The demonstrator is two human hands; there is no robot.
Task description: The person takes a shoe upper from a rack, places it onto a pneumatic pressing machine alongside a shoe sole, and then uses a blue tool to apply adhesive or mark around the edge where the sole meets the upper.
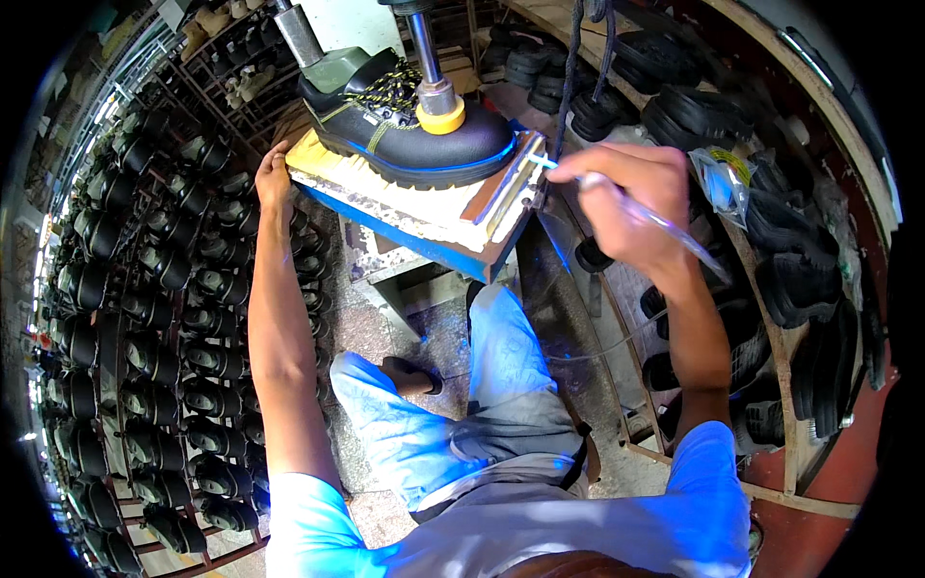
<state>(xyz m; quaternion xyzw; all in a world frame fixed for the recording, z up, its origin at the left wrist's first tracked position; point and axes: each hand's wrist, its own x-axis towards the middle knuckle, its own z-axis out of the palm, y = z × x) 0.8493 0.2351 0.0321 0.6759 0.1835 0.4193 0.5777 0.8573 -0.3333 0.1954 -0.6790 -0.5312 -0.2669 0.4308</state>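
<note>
A black work shoe (414, 140) with black-and-yellow laces stands on the platform (424, 252) of a press, its toe toward the right. A metal rod with a yellow pad (440, 117) rests on the toe, and a second rod (299, 37) comes down near the heel. My left hand (274, 173) is closed on the platform's left corner, beside the yellowish padding. In my right hand (626, 202) is a slim brush like a toothbrush, its clear handle (689, 243) slanting down to the right. The brush's pale head (544, 162) is near the platform's right end, just off the toe.
Racks of black shoes (154, 356) fill the left side. Black soles (790, 260) lie on wooden shelves at the right, with a clear plastic bag (721, 183) among them. Dark cords (568, 77) hang beside the press. A pale stand (385, 275) is under the platform, in front of my knees.
</note>
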